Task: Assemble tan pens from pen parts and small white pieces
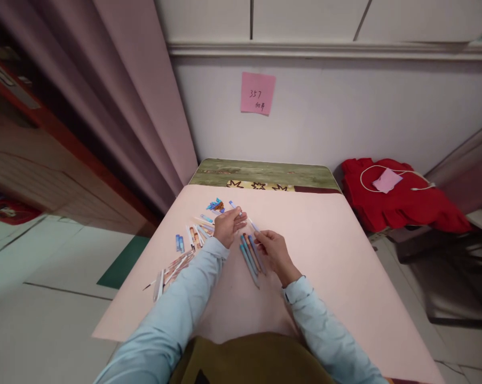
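Observation:
My left hand [227, 226] is closed on a short white tube with a blue end [232, 205], which sticks out above the fingers. Between thumb and fingers my right hand [273, 249] pinches a slim white stick [252, 223] that points toward my left hand. Below it, several blue and brown marker pens [249, 258] lie side by side. Close to my left hand are brown pen barrels [195, 238], a light blue barrel [206, 218] and two blue barrels [179, 243]. A small pile of blue and brown caps [215, 205] sits farther back.
A pale pink sheet [329, 277] covers most of the green table [265, 169]. Thin white and brown sticks [176, 269] are heaped at the left. To the right, red cloth [396, 200] bears a white cord and a pink note. A curtain [144, 90] hangs at the left.

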The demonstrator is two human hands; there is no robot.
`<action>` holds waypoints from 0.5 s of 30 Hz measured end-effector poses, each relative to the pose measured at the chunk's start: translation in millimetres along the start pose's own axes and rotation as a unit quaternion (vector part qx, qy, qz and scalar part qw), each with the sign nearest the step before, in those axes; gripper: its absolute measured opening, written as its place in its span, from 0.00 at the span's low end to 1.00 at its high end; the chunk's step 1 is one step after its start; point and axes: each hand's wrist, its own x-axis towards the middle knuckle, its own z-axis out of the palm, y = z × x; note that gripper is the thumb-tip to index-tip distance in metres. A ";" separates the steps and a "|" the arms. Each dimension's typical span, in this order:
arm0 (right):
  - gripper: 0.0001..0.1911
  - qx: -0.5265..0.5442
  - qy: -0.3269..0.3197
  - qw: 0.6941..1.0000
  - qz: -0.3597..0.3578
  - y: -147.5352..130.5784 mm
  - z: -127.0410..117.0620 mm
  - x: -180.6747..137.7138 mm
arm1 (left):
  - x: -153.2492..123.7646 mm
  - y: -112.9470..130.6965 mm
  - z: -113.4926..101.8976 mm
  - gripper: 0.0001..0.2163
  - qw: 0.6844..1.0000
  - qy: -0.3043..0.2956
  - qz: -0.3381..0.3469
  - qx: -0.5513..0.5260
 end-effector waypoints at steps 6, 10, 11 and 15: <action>0.12 -0.381 0.089 0.909 -0.144 -9.9 -20.3 13.6 | 18.7 -17.9 4.0 0.10 0.995 -0.030 0.029 0.090; 0.13 -0.553 0.115 0.803 -0.191 -27.3 -19.1 16.7 | 24.8 -28.1 -0.3 0.09 0.987 -0.031 0.083 0.135; 0.14 -0.573 0.110 0.789 -0.193 -31.4 -17.6 16.5 | 25.7 -29.3 -2.2 0.10 0.984 -0.034 0.095 0.144; 0.14 -0.626 0.096 0.750 -0.192 -45.8 -12.2 11.5 | 27.3 -29.6 -8.9 0.09 0.976 -0.043 0.128 0.169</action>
